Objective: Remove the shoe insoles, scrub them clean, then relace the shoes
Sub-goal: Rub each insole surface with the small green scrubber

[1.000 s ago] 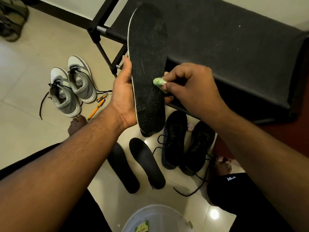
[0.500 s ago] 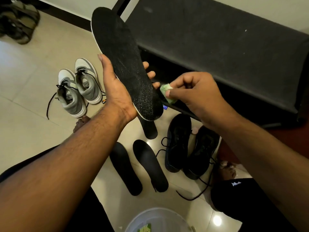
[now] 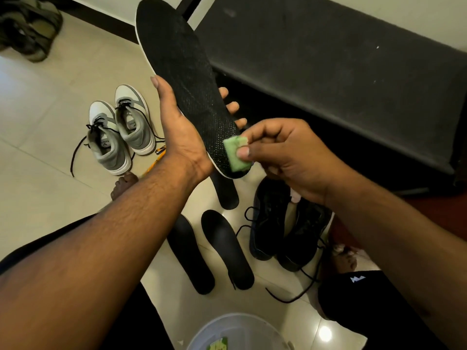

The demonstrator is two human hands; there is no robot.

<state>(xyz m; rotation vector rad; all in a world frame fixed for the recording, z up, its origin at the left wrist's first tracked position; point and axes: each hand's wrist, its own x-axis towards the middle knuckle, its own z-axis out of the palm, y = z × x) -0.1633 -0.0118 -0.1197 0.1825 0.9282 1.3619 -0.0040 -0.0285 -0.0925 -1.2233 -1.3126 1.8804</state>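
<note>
1. The left hand [image 3: 182, 137] holds a black insole [image 3: 187, 79] up over the floor, its grip wrapped round the heel half: thumb along the near edge, fingertips [image 3: 232, 106] showing past the far edge.
2. The insole slants with its toe end up and away and its heel end [image 3: 227, 162] down toward the person; a pale rim runs along its edge.
3. The right hand [image 3: 285, 157] pinches a small green sponge [image 3: 236, 154] between thumb and fingers, a narrow grip closed on the sponge.
4. The sponge touches the heel end of the held insole.
5. Directly below the held insole, a third insole [image 3: 227, 193] lies on the tiled floor [image 3: 50, 122], partly hidden by it.
6. Nearer the person than that one, two more black insoles [image 3: 222, 248] lie side by side on the floor, close together.
7. Just right of those two insoles stands a pair of black shoes [image 3: 285, 223], with loose black laces [image 3: 290, 294] trailing toward the person.
8. Well left of the held insole stands a pair of grey and white shoes [image 3: 121, 132], laces undone and one lace [image 3: 75, 157] stretched out across the floor.
9. A yellow pen-like thing [image 3: 155, 161] lies just beside the grey shoes, partly behind the left wrist.
10. A dark bench surface [image 3: 341, 79] fills the area behind and right of the held insole.
11. A pale tub rim [image 3: 240, 322] shows at the bottom edge, below the two floor insoles.
12. Olive-coloured footwear [image 3: 27, 29] sits in the far left corner, well apart from the held insole.
</note>
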